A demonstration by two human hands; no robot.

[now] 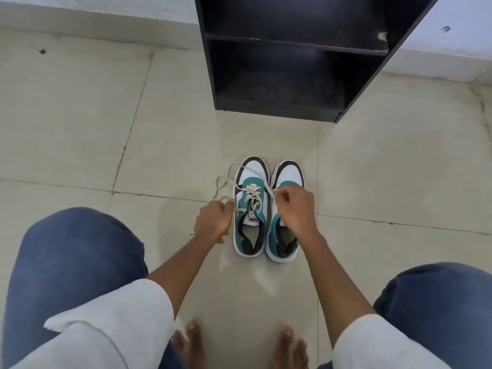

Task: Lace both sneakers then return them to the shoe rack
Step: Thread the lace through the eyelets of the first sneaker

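Two teal, white and black sneakers stand side by side on the floor, toes pointing away from me. The left sneaker (250, 209) has a cream lace (251, 194) crossed through its lower eyelets. My left hand (213, 222) grips one end of that lace at the shoe's left side. My right hand (292, 209) grips the other end, held above the right sneaker (286, 177) and hiding that shoe's middle. Loose lace trails on the floor to the left.
A black shoe rack (292, 43) with dark open shelves stands on the floor just beyond the sneakers, against a white wall. Beige floor tiles (80, 115) spread all around. My knees in blue jeans and bare toes fill the lower edge.
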